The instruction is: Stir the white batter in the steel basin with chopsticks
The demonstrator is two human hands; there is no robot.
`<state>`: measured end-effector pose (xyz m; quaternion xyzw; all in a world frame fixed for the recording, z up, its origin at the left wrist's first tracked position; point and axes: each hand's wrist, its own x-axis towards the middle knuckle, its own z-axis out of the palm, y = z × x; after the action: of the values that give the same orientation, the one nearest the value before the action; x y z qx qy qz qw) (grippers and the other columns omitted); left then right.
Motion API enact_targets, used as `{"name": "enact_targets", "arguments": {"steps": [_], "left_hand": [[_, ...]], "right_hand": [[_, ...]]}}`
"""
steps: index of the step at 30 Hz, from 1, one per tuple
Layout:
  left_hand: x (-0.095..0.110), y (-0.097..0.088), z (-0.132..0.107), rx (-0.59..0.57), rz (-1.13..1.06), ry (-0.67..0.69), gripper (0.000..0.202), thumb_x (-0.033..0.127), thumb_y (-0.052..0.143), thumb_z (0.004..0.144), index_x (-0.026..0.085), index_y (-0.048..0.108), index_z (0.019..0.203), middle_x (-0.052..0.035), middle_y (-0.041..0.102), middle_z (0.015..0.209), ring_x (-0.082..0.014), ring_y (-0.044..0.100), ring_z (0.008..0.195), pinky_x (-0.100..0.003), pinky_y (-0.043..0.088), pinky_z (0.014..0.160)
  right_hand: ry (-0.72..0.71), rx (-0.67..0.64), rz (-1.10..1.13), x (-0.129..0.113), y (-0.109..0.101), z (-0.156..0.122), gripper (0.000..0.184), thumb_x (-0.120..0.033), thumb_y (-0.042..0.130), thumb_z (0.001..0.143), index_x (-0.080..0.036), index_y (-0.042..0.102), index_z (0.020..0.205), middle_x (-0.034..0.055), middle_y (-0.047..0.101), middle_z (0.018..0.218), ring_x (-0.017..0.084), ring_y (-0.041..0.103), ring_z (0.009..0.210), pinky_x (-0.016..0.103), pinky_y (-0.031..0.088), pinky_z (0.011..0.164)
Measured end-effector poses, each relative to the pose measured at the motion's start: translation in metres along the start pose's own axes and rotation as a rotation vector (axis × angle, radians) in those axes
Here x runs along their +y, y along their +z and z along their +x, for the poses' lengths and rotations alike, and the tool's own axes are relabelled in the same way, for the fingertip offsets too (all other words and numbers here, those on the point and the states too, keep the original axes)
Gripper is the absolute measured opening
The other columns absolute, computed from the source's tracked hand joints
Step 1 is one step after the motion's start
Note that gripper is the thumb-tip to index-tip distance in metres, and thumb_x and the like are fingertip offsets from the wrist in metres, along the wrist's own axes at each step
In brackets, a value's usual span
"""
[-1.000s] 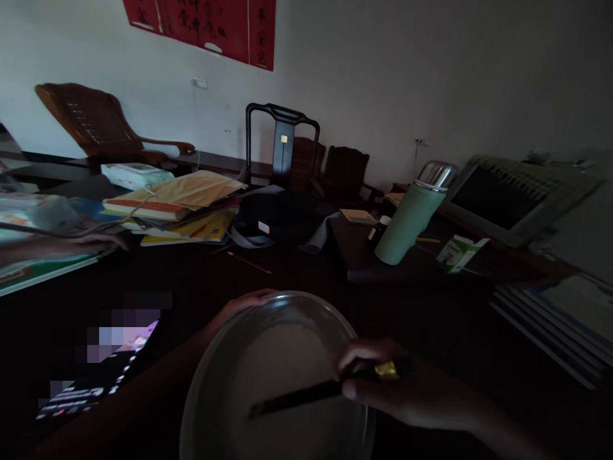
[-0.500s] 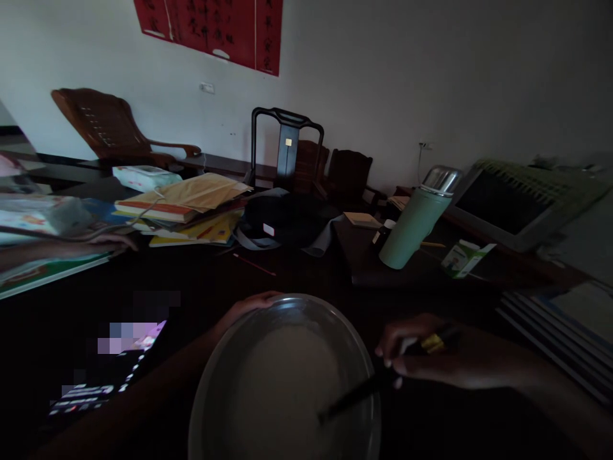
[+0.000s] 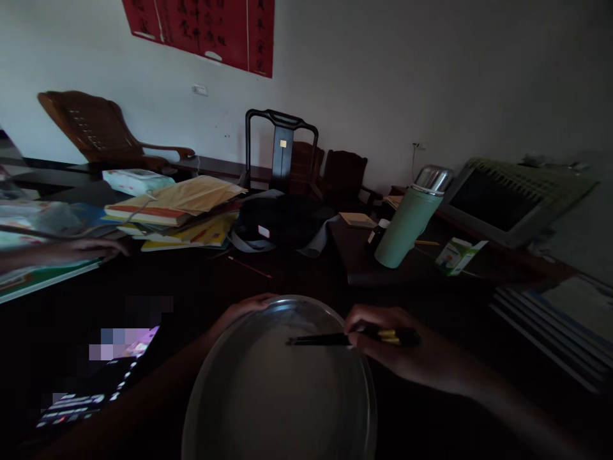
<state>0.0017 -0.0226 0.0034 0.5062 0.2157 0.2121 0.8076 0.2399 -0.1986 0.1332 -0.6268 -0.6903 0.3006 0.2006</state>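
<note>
A round metal basin [image 3: 368,396] stands in front of me with a pale, smooth substance [image 3: 282,390] in it; whether that is liquid or batter I cannot tell. My left hand [image 3: 244,310] grips the basin's far left rim, its fingers partly hidden by the edge. In my right hand [image 3: 383,338], closed at the right rim, is a pair of black chopsticks [image 3: 318,340] with gold bands. Their tips point left over the pale substance, near the far side of the basin.
On the left lie a lit phone [image 3: 119,364] and another person's hand [image 3: 90,250] on a green book. Behind the basin are a red pencil [image 3: 249,266], stacked books [image 3: 182,204] and a black bag [image 3: 287,220]. A green thermos [image 3: 407,223] and small box [image 3: 457,255] stand to the right.
My right hand has moved left and away from me, carrying the chopstick tips from the basin's near right toward its far side. My left hand keeps its hold on the rim.
</note>
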Motion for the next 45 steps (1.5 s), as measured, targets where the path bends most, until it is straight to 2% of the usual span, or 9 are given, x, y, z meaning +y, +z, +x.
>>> {"name": "enact_targets", "arguments": {"steps": [3, 8, 12, 16, 23, 30, 36, 41, 45], "left_hand": [[0.0, 0.0, 0.0, 0.015, 0.027, 0.007, 0.026, 0.025, 0.058, 0.085, 0.019, 0.074, 0.104, -0.0071, 0.068, 0.116, -0.0303, 0.055, 0.117, -0.037, 0.036, 0.104], [0.0, 0.0, 0.0, 0.022, 0.013, 0.009, 0.027, 0.025, 0.058, 0.085, 0.019, 0.074, 0.105, -0.0074, 0.07, 0.114, -0.0311, 0.054, 0.119, -0.038, 0.036, 0.104], [0.002, 0.003, -0.001, 0.03, 0.018, 0.002, 0.028, 0.023, 0.057, 0.084, 0.017, 0.074, 0.106, -0.007, 0.07, 0.111, -0.031, 0.055, 0.116, -0.037, 0.037, 0.103], [0.003, 0.004, -0.001, 0.038, 0.008, 0.005, 0.028, 0.022, 0.056, 0.084, 0.017, 0.075, 0.105, -0.0068, 0.071, 0.108, -0.03, 0.057, 0.113, -0.036, 0.038, 0.102], [-0.001, 0.0, 0.002, -0.02, -0.003, 0.032, 0.028, 0.026, 0.06, 0.084, 0.017, 0.074, 0.107, -0.007, 0.07, 0.112, -0.0303, 0.057, 0.114, -0.035, 0.039, 0.1], [-0.003, -0.004, 0.002, 0.008, 0.01, -0.001, 0.027, 0.025, 0.058, 0.085, 0.019, 0.074, 0.106, -0.0071, 0.069, 0.116, -0.0296, 0.055, 0.117, -0.035, 0.037, 0.101], [0.001, 0.0, -0.001, 0.005, 0.008, -0.001, 0.026, 0.025, 0.059, 0.085, 0.02, 0.074, 0.106, -0.0057, 0.07, 0.114, -0.0297, 0.054, 0.118, -0.035, 0.037, 0.102], [0.001, 0.003, -0.001, 0.044, 0.018, 0.001, 0.027, 0.023, 0.057, 0.085, 0.02, 0.075, 0.105, -0.0059, 0.07, 0.113, -0.0298, 0.055, 0.118, -0.036, 0.035, 0.104], [-0.002, 0.0, 0.002, 0.035, 0.028, 0.006, 0.027, 0.024, 0.056, 0.082, 0.018, 0.074, 0.102, -0.0079, 0.069, 0.112, -0.03, 0.056, 0.115, -0.037, 0.034, 0.104]], "right_hand": [[0.005, -0.068, -0.024, -0.001, -0.019, -0.007, 0.015, -0.02, 0.051, 0.093, -0.023, 0.059, 0.081, -0.0052, 0.061, 0.074, 0.012, 0.055, 0.069, 0.023, 0.039, 0.062], [0.089, -0.203, -0.078, -0.011, -0.036, -0.022, 0.011, -0.02, 0.056, 0.088, -0.024, 0.06, 0.079, -0.0051, 0.063, 0.073, 0.012, 0.058, 0.071, 0.022, 0.041, 0.063], [0.097, -0.284, -0.043, -0.018, -0.032, -0.026, 0.01, -0.019, 0.058, 0.087, -0.024, 0.062, 0.08, -0.0038, 0.067, 0.074, 0.014, 0.061, 0.074, 0.022, 0.045, 0.065], [0.04, -0.319, 0.115, -0.018, -0.01, -0.022, 0.006, -0.021, 0.061, 0.088, -0.022, 0.065, 0.083, -0.0034, 0.068, 0.073, 0.013, 0.063, 0.075, 0.023, 0.046, 0.071], [0.025, -0.12, 0.225, -0.007, 0.025, 0.0, 0.011, -0.031, 0.061, 0.087, -0.023, 0.066, 0.092, -0.0023, 0.064, 0.082, 0.014, 0.059, 0.077, 0.024, 0.044, 0.066], [0.102, 0.05, -0.044, 0.001, 0.003, -0.007, 0.009, -0.034, 0.055, 0.093, -0.028, 0.062, 0.09, -0.0039, 0.064, 0.087, 0.016, 0.059, 0.085, 0.029, 0.043, 0.076], [0.196, -0.102, -0.068, -0.009, -0.018, -0.031, 0.015, -0.032, 0.052, 0.093, -0.028, 0.06, 0.082, -0.0054, 0.06, 0.072, 0.013, 0.055, 0.065, 0.025, 0.037, 0.055], [0.207, -0.193, -0.046, -0.016, -0.022, -0.037, 0.009, -0.026, 0.057, 0.089, -0.028, 0.063, 0.083, -0.0043, 0.068, 0.079, 0.017, 0.063, 0.078, 0.026, 0.045, 0.067], [0.204, -0.265, 0.204, -0.016, -0.007, -0.029, 0.011, -0.016, 0.057, 0.084, -0.024, 0.064, 0.08, -0.0034, 0.069, 0.075, 0.015, 0.067, 0.076, 0.023, 0.046, 0.068]]}}
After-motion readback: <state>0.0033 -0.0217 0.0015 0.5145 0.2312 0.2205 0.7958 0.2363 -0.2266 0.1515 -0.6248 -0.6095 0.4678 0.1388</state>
